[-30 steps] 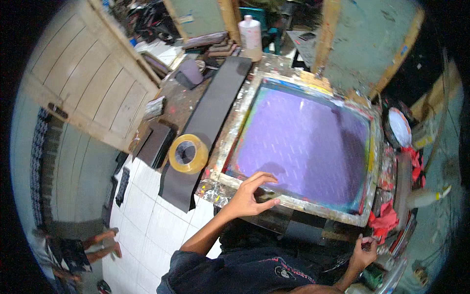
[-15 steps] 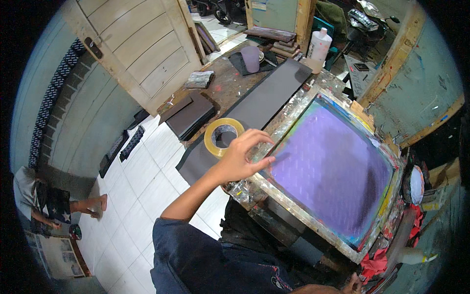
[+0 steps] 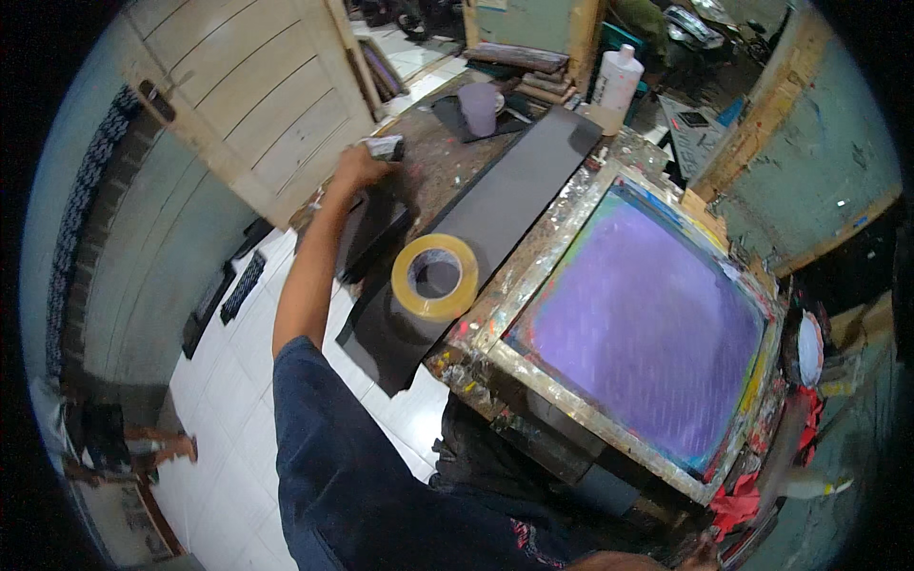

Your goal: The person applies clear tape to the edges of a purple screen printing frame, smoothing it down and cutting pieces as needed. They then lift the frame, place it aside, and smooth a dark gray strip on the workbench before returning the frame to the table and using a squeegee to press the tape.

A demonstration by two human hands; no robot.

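Note:
My left hand [image 3: 364, 169] reaches out to the far left of the table, its fingers closed round a small folded grey-and-white bundle [image 3: 385, 147], perhaps cloth or paper. Just below that hand lies a stack of dark flat pieces [image 3: 376, 228]. A roll of yellowish tape [image 3: 405, 278] rests on a long dark strip [image 3: 519, 190] that runs diagonally over the table. To its right is a framed printing screen [image 3: 647, 333] with purple mesh and a paint-stained frame. At the lower edge my right hand [image 3: 703, 554] shows only in part, its fingers too dark to read.
A purple cup [image 3: 479, 109] stands on a dark cloth at the back, and a white bottle [image 3: 617, 81] at the table's far corner. Crumpled red material [image 3: 737, 504] lies beside the screen's lower right. Another person [image 3: 105, 443] is at the far left, near a white door [image 3: 257, 86].
My left hand has moved from beside the tape roll and the screen's edge, away to the far left, and has taken hold of the folded bundle. The view has shifted slightly.

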